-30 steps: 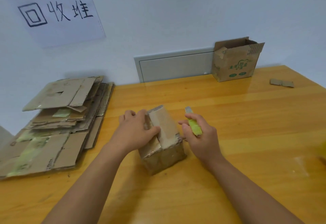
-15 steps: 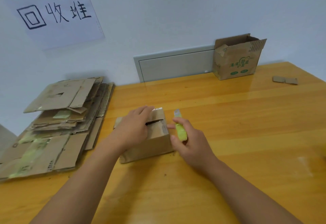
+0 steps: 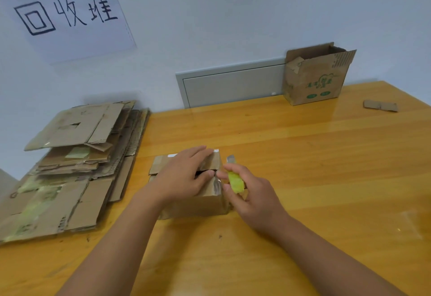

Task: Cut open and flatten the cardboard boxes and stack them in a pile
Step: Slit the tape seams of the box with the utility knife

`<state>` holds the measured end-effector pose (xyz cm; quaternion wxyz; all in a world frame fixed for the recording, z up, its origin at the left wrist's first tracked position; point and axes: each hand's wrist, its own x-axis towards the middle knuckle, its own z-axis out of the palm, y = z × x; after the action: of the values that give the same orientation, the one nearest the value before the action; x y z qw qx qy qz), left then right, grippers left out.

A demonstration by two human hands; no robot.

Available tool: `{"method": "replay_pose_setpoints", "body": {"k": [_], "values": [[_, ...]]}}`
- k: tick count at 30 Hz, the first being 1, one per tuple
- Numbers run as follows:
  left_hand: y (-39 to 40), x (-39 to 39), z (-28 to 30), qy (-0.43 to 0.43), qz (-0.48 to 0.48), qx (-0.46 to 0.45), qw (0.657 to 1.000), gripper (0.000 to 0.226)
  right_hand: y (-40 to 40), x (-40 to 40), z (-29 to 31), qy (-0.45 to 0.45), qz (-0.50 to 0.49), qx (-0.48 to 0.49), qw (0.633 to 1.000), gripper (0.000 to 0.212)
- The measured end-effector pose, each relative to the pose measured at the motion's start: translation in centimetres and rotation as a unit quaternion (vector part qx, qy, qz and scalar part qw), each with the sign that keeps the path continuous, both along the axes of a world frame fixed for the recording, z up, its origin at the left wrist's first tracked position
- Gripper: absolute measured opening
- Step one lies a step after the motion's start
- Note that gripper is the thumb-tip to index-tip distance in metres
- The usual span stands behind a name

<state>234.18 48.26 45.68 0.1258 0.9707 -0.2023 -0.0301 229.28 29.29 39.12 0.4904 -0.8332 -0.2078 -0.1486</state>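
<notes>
Left hand (image 3: 184, 174) flat, fingers straight, pressing small box (image 3: 198, 204) mid-tabletop (image 3: 303, 155); right hand (image 3: 251, 193) at its three o'clock, fingers grasping green cutter (image 3: 235, 180); flattened pile (image 3: 70, 167) at nine o'clock.

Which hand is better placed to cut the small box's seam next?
The right hand: it already grips the green utility knife beside the small box, while the left hand presses its top flaps.

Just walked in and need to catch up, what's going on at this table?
A person is breaking down cardboard boxes. Their left hand rests on a small box on the table, while the right hand holds a yellow-green utility knife beside it. A pile of flattened cardboard lies left; another open box stands by the wall.
</notes>
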Motion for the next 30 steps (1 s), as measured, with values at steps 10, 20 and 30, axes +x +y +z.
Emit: {"method": "replay_pose_setpoints", "body": {"k": [10,20,30], "values": [[0.0,-0.6,-1.4,-0.038,0.024,-0.065,0.997,0.049,-0.4,1.1,1.8,0.061,-0.103,0.255,0.959,0.030],[-0.3,-0.7,-1.4,-0.057,0.031,-0.066,0.996,0.045,-0.6,4.7,4.1,0.313,-0.116,0.279,0.900,0.025],[-0.4,-0.6,-1.4,-0.065,0.032,-0.072,0.995,0.042,0.6,5.0,3.4,0.366,-0.096,0.366,0.850,0.028]]}}
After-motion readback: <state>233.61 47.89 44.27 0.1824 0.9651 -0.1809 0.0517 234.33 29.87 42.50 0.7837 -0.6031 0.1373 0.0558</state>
